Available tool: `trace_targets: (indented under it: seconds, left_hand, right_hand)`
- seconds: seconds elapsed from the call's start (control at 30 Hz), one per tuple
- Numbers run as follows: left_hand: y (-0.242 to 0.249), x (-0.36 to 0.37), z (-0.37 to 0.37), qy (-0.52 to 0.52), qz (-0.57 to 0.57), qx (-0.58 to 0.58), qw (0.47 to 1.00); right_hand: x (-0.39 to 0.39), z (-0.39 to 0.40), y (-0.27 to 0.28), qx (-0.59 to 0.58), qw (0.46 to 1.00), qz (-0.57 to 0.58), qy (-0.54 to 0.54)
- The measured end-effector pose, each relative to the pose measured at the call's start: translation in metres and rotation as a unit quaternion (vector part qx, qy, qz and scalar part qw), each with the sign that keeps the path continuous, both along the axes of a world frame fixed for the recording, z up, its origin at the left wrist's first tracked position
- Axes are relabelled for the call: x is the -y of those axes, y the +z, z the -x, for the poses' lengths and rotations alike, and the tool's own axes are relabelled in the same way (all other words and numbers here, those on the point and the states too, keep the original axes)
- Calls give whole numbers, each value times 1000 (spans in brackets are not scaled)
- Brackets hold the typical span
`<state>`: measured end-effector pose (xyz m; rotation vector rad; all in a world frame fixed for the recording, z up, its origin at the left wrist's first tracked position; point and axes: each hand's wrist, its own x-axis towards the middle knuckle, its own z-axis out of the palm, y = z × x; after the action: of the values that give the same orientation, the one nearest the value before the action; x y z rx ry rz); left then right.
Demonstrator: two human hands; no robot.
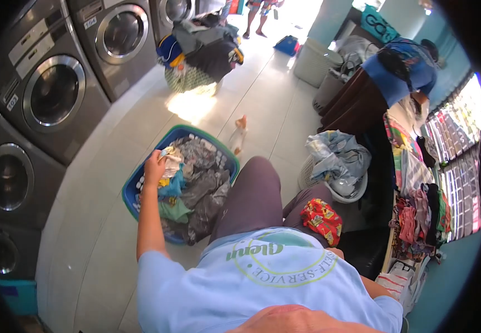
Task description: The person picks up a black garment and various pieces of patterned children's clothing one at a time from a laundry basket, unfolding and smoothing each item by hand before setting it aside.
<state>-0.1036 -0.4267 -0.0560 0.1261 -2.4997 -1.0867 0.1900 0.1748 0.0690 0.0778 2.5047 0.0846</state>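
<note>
My left hand (154, 167) reaches into a blue and green laundry basket (127, 191) on the floor, its fingers closed on a cream-coloured garment (171, 162). Beside that garment in the basket lie blue, yellow and green clothes and dark grey plastic bags (199, 191). Only a bit of my right hand (336, 252) shows at the edge of my shirt, near a red patterned cloth (322, 221) that lies over my right thigh. Its fingers are hidden, so whether it grips the cloth does not show.
Front-loading machines (54, 91) line the left wall. A heaped laundry basket (190, 80) stands ahead, with a small cat (239, 136) on the tiles. To my right are a white basket of clothes (337, 161), a bending person (390, 72) and folded clothes (418, 213).
</note>
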Motion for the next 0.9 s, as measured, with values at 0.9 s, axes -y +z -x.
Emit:
trace_targets:
  seconds: [0.9]
  left_hand:
    - [326, -314, -98, -533, -6, -93, 841]
  right_hand:
    - [133, 218, 87, -355, 759, 529, 136]
